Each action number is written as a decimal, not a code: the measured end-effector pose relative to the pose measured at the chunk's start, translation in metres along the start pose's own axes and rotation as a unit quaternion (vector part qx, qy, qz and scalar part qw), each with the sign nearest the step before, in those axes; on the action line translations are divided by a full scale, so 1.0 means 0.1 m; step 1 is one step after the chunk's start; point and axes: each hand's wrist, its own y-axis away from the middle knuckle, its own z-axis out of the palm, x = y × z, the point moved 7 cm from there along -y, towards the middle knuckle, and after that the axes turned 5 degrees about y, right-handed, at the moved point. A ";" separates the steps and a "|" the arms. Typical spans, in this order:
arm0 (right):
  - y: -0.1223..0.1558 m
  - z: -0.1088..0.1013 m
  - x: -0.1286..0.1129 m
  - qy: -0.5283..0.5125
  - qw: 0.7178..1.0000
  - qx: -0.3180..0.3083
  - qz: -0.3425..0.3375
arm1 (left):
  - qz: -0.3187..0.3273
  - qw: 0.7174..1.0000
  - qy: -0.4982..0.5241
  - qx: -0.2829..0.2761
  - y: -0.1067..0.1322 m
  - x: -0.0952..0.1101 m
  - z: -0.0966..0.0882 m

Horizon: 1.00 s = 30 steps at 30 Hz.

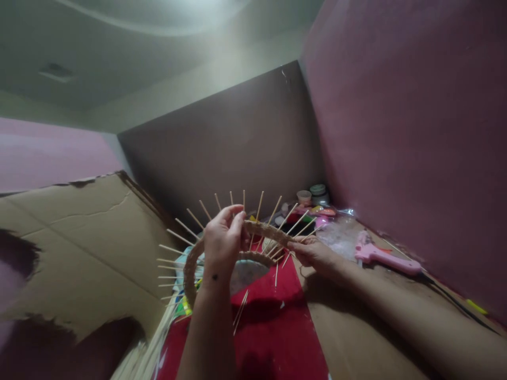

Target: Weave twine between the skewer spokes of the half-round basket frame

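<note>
Left hand (224, 240) curls over the upper part of a brown, rough-textured curved band (263, 229); fingertips pinch beside one of the thin, pale wooden sticks (187, 229) radiating from it. My right hand (312, 252) pinches the band's right side. I view the band mid-frame, tilted, over a flat red sheet (285, 316). Pink glue gun (382, 257) lies right of it.

pink walls (415, 132) flanking grey-brown wall (225, 153); greenish ceiling (119, 58), bright light (198, 6) overhead
</note>
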 end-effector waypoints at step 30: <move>0.01 0.03 0.03 0.012 1.000 0.009 0.020 | 0.126 0.843 -0.478 -0.212 0.30 -0.13 0.90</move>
